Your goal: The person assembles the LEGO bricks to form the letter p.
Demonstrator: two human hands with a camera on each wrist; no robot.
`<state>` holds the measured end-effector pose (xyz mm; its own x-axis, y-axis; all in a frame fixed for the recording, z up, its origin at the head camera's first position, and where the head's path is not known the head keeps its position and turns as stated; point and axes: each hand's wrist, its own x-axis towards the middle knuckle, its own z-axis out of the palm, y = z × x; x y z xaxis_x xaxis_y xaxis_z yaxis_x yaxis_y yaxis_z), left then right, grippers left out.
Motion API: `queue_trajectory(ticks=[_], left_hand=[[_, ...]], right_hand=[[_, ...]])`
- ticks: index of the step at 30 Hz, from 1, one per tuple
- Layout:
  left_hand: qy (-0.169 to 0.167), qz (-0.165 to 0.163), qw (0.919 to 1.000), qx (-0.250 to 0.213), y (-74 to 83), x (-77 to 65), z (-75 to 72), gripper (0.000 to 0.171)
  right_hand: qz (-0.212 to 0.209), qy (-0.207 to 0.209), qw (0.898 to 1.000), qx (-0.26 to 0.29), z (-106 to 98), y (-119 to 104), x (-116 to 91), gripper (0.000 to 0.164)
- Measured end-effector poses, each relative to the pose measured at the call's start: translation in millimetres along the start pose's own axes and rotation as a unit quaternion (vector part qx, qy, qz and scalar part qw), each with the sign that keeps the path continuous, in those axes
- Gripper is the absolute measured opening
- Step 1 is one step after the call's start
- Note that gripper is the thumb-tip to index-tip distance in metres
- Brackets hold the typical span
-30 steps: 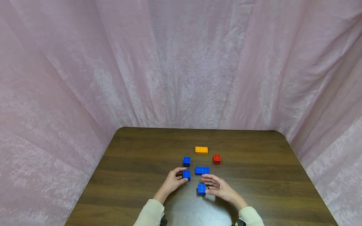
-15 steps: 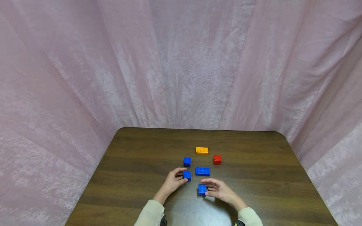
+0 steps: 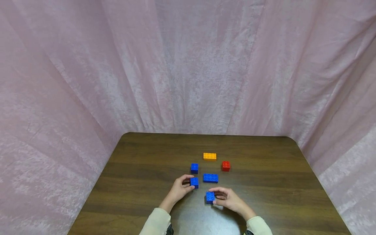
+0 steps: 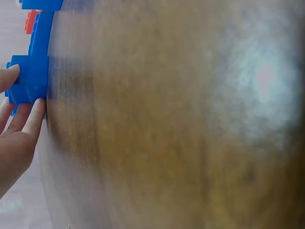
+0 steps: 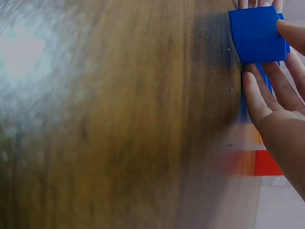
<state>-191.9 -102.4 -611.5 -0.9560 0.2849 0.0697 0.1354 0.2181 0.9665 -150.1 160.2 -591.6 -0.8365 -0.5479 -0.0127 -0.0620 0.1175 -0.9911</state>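
Note:
In the head view my left hand [image 3: 178,190] grips a small square blue brick [image 3: 194,182] from its left side, thumb in front and fingers behind. The left wrist view has the thumb on that brick [image 4: 29,78] and fingers along its lower side. Nearer and to the right, my right hand [image 3: 230,199] holds a second square blue brick [image 3: 210,197] between thumb and fingers. Its thumb lies against the brick [image 5: 259,36] in the right wrist view. Both bricks stand studs up, apart from each other; each appears to rest on the table.
Behind the hands lie a long blue brick [image 3: 210,178], another square blue brick [image 3: 194,168], a red brick [image 3: 226,166] and a long orange brick [image 3: 210,156]. They stand on the brown wooden table [image 3: 141,169]. A pink curtain [image 3: 188,65] hangs beyond its back edge.
My right hand's upper fingers have come down and closer around the near blue brick, away from the long blue one. The left hand and its brick have stayed in place.

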Motion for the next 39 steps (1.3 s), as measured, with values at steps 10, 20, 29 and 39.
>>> queue_trajectory(ticks=[10, 20, 29, 39], left_hand=[[0.001, -0.007, 1.0000, 0.003, 4.9, -0.3, -0.5, 0.036], [0.004, -0.021, 0.9998, 0.003, 5.9, 0.1, 0.8, 0.035], [0.001, -0.020, 0.9997, -0.017, 39.8, -10.0, -0.7, 0.032], [0.012, -0.028, 0.9995, 0.002, 1.7, -0.3, 2.1, 0.033]], right_hand=[[-0.025, 0.011, 0.999, -0.018, -1.2, -1.2, 0.1, 0.040], [-0.008, 0.026, 0.999, -0.031, -1.2, 3.5, -0.1, 0.039], [-0.014, 0.050, 0.998, -0.038, -3.3, 3.1, 3.7, 0.038], [-0.009, 0.067, 0.997, -0.026, -2.1, 1.4, 10.5, 0.039]])
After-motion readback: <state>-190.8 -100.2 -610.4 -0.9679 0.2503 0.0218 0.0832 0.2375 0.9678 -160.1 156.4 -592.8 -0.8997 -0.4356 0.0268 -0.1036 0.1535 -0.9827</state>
